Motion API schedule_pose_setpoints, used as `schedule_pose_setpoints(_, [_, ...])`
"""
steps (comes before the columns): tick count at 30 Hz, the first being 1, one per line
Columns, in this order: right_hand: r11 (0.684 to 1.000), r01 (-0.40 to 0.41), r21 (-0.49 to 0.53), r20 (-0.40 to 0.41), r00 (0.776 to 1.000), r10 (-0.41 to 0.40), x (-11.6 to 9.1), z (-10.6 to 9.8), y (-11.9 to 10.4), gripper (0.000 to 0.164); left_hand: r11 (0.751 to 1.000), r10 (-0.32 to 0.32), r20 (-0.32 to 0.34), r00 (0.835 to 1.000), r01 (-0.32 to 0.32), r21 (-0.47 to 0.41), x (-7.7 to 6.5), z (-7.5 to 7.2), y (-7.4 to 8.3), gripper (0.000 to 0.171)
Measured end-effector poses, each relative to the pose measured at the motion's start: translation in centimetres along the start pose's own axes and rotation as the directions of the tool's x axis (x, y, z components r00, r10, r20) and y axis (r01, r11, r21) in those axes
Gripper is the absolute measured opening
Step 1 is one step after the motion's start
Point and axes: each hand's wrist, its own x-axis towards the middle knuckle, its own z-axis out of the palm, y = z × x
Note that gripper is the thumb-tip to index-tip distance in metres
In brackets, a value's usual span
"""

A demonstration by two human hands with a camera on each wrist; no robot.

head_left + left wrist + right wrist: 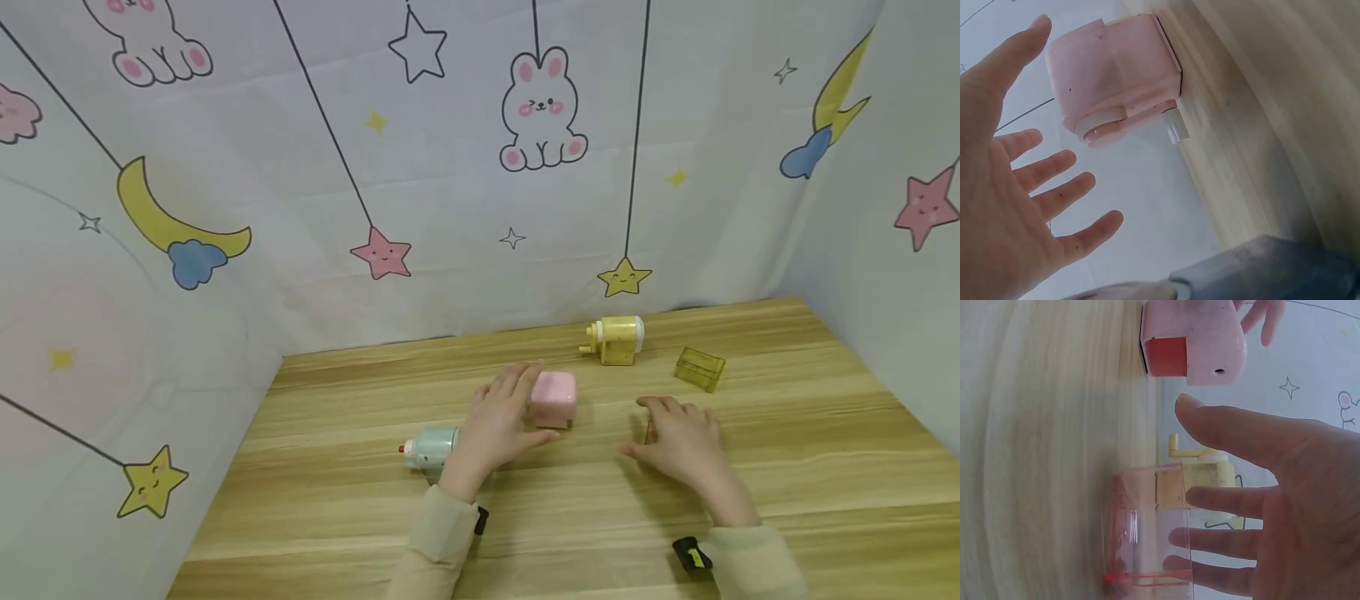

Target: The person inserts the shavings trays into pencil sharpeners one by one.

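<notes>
Closest to us there's a mint-green pencil sharpener (433, 448) at 8 o'clock from the left hand (495, 427). Right hand (682, 442): fingers spread by a clear reddish drawer (1144, 540) at its 9 o'clock, can't tell if touching. Left fingers are spread too, beside the pink pencil sharpener (553, 400) at 2 o'clock. Beyond, we've got a clear yellow drawer (700, 369), then a yellow crank sharpener (619, 340) at its 10 o'clock.
</notes>
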Motion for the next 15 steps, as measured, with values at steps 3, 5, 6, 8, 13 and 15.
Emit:
schedule_pose_setpoints(3, [1.000, -0.013, -0.007, 0.013, 1.000, 0.013, 0.0, -0.2, 0.3, 0.081, 1.000, -0.005, -0.001, 1.000, 0.005, -0.010, 0.2, 0.3, 0.1, 0.097])
schedule_pose_setpoints(5, [1.000, -0.023, -0.007, 0.025, 0.999, 0.023, -0.1, -0.3, 0.5, 0.082, 1.000, -0.014, 0.000, 1.000, 0.014, -0.021, 0.4, 0.5, 0.1, 0.098])
schedule_pose_setpoints(6, [1.000, -0.028, -0.006, 0.032, 0.999, 0.029, -0.1, -0.3, 0.6, 0.083, 0.999, -0.021, 0.002, 1.000, 0.021, -0.027, 0.4, 0.7, 0.1, 0.099])
schedule_pose_setpoints(8, [0.999, -0.037, 0.000, 0.047, 0.998, 0.037, -0.1, -0.4, 0.8, 0.084, 0.999, -0.032, 0.004, 0.999, 0.032, -0.038, 0.6, 0.9, 0.1, 0.101])
schedule_pose_setpoints(13, [0.999, -0.033, 0.026, 0.080, 0.996, 0.031, -0.3, -0.6, 1.0, 0.086, 0.998, -0.047, 0.001, 0.999, 0.047, -0.052, 0.9, 1.5, -0.1, 0.102])
schedule_pose_setpoints(15, [0.999, -0.026, 0.037, 0.092, 0.996, 0.022, -0.3, -0.6, 1.1, 0.087, 0.997, -0.048, 0.001, 0.999, 0.048, -0.059, 1.0, 1.7, -0.1, 0.103])
